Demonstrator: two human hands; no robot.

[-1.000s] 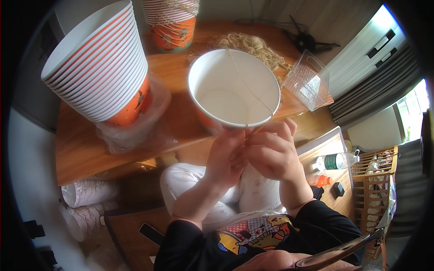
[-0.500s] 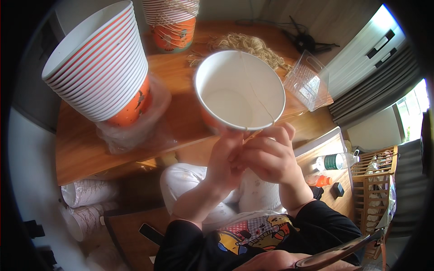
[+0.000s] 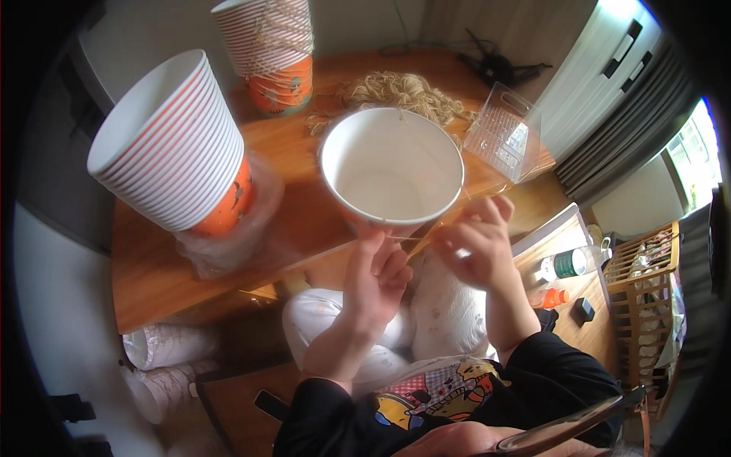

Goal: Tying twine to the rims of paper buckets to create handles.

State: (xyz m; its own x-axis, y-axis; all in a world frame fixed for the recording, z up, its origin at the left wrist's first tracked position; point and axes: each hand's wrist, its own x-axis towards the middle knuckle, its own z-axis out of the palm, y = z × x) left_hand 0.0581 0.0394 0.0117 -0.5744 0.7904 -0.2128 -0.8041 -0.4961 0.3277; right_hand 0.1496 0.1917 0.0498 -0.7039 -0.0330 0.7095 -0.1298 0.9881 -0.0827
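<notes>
A large white-lined paper bucket (image 3: 352, 152) stands at the table's front edge, its mouth tipped toward me. A thin tan string (image 3: 407, 238) runs from its near rim across to my right hand, and a strand of it crosses the bucket's mouth. My left hand (image 3: 375, 278) is at the near rim, thumb and forefinger pinched on the string there, the other fingers loosely curled. To the right of the rim, my right hand (image 3: 478, 244) has its fingers bent and pinched around the string. Its fingertips are partly blurred.
Nested orange-and-white buckets (image 3: 171, 148) lean in a plastic bag at left. Another stack (image 3: 278, 57), wound with string, stands behind. A heap of tan strings (image 3: 407, 95) and a clear plastic basket (image 3: 506, 133) lie beyond the bucket. A bottle (image 3: 571, 263) stands at right.
My hands have moved apart, the right one pulling away to the right, so the string now stretches between them. The view has shifted slightly.
</notes>
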